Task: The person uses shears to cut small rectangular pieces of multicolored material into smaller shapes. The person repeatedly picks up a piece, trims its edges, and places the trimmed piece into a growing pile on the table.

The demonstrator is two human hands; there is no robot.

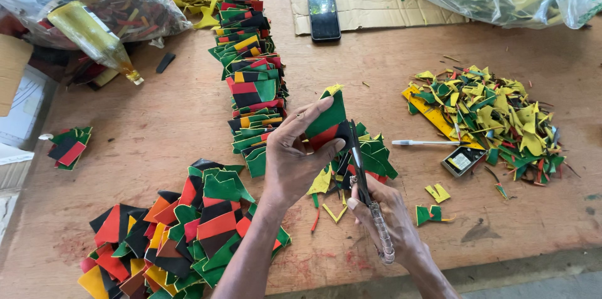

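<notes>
Mid-frame, left hand (291, 158) pinches the green-red-black patch (327, 122), right hand (392, 217) grips scissors (362, 173) against its edge; keep the patch taut, blades tight to the colour line.

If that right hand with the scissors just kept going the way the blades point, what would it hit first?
The right hand aims its scissors up the table; the blades already meet the striped piece in the left hand. Beyond that, probably bare table, though depth is unclear.

place: craft workshop | evidence: worn wooden bench (175, 123), stacked cut pieces (251, 79), offcut scraps (495, 117)
</notes>
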